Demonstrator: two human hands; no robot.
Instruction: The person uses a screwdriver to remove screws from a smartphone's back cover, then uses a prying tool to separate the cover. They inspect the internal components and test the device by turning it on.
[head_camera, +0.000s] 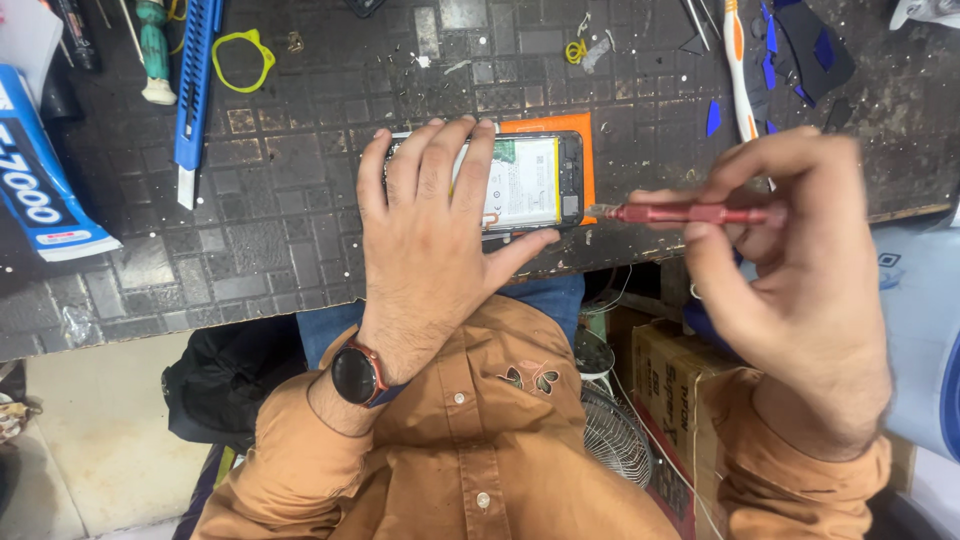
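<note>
Head view: an opened phone (520, 183), back cover already off, is pinned flat by the left hand (430, 230); right of it, a red screwdriver (690, 213) is pinched in the right hand (790, 260), tip at its right edge; reassembly remains.

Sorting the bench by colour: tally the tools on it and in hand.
Red: 1, screwdriver in right hand
Blue: 1, knife
Green: 1, screwdriver
Orange-white: 1, toothbrush
Total: 4
</note>
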